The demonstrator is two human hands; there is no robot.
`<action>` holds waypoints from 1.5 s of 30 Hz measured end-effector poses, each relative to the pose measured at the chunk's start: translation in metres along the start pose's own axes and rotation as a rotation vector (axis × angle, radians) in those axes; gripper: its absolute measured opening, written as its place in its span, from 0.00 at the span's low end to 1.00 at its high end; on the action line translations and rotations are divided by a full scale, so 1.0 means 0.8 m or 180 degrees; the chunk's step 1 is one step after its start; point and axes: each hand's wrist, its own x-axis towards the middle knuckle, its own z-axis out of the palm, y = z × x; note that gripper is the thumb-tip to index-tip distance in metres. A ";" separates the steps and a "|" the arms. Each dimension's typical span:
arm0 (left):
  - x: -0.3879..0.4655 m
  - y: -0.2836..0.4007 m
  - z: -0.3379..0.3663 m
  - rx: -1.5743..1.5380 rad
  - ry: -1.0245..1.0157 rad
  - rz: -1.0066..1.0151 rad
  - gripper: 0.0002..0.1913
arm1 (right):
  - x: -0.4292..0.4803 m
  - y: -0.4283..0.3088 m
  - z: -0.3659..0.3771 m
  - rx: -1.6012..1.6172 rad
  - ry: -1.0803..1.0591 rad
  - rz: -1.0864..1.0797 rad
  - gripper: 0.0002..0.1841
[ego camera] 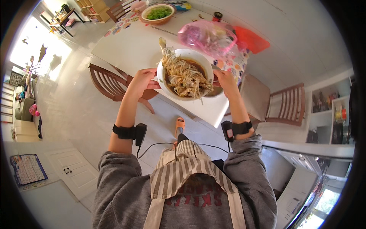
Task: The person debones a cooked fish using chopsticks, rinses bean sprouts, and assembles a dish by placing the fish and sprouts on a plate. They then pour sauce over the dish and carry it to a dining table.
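Note:
Between my two hands is a white bowl [205, 55] of brown sauce. A cooked fish [187, 71] under pale shreds lies in it, its tail sticking out past the rim at the upper left. My left hand [145, 81] grips the bowl's left edge, thumb near the rim and fingers lower down. On the opposite side my right hand [224, 80] has hold of the right edge. The bowl appears over the near part of a white table [128, 43]; whether it touches the table I cannot tell. Another dish [216, 91] shows partly behind the bowl, mostly hidden.
Leafy greens fill a basin [145, 15] at the table's far end. A pink plastic bag [197, 35], a red bag [251, 40] and a dark-lidded jar [217, 16] stand along the wall side. Wooden chairs flank the table, one left [110, 83], one right [286, 104].

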 end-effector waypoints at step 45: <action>-0.002 0.037 0.175 0.1007 0.0181 0.3471 0.29 | -0.550 -0.077 -0.136 -0.0986 0.1518 0.0125 0.27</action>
